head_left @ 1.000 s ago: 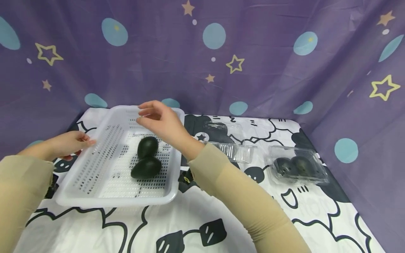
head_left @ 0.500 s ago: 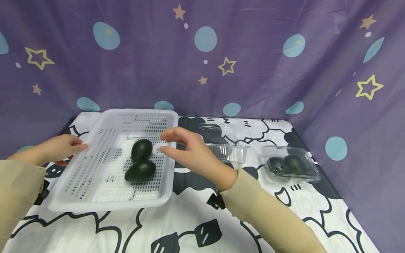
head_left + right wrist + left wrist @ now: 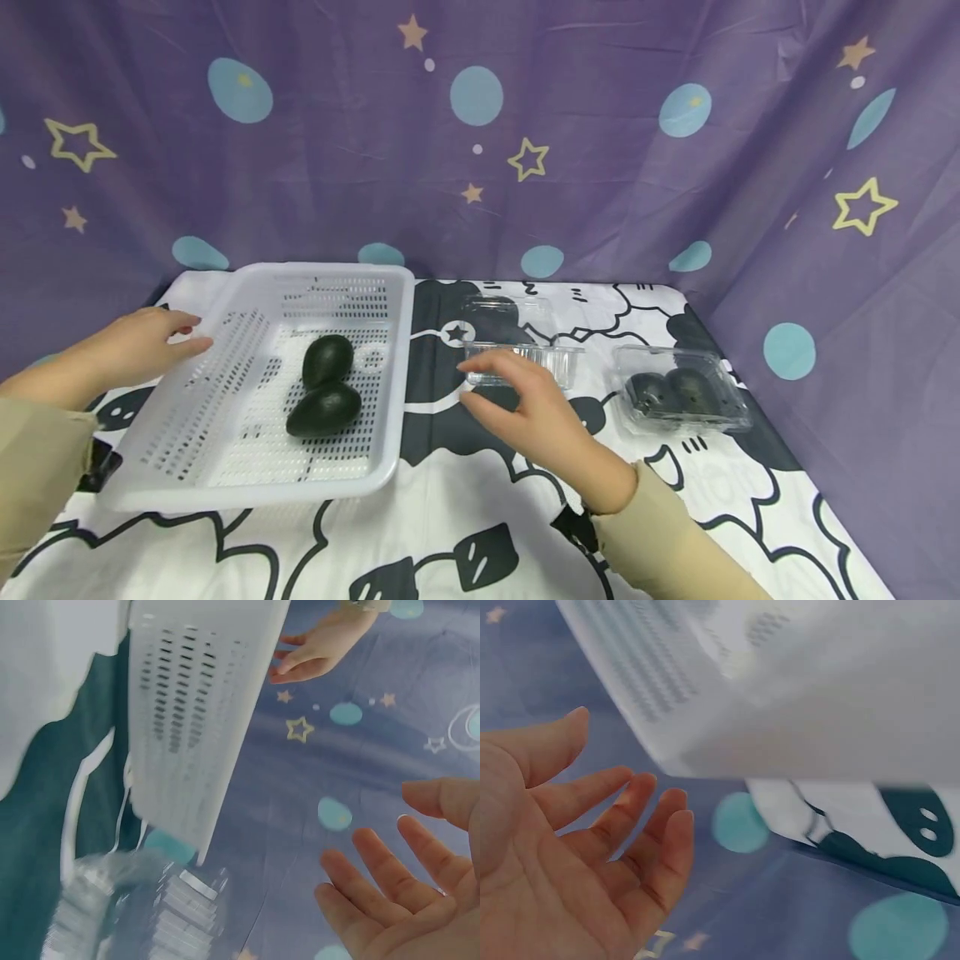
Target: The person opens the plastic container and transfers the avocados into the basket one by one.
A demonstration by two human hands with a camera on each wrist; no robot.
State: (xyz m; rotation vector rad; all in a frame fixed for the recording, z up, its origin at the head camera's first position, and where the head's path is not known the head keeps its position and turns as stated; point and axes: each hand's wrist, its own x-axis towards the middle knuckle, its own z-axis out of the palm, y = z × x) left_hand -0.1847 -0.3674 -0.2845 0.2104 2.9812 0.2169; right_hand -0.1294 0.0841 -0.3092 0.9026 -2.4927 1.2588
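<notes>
Two dark green avocados (image 3: 324,408) lie against each other in a white perforated plastic basket (image 3: 395,417) at the left of the table. My left hand (image 3: 138,348) hovers beside the basket's left rim. In the left wrist view its fingers are loosely bent and apart from the basket, holding nothing. To the right of the basket my right hand (image 3: 536,412) is in the air, thumb and fingers spread with nothing between them. Just behind it stands a see-through plastic clamshell box (image 3: 558,362) with its lid raised. The right wrist view shows relaxed fingers (image 3: 390,862).
Another see-through clamshell box (image 3: 682,421) on the right holds two dark avocados. A white cloth with black cartoon drawings (image 3: 442,492) covers the table. A purple curtain (image 3: 585,217) hangs close behind and at the sides.
My right hand has moved from above the basket to the right and nearer, into the space before the open clamshell. My left hand has drawn slightly away from the basket rim. The avocados stay put.
</notes>
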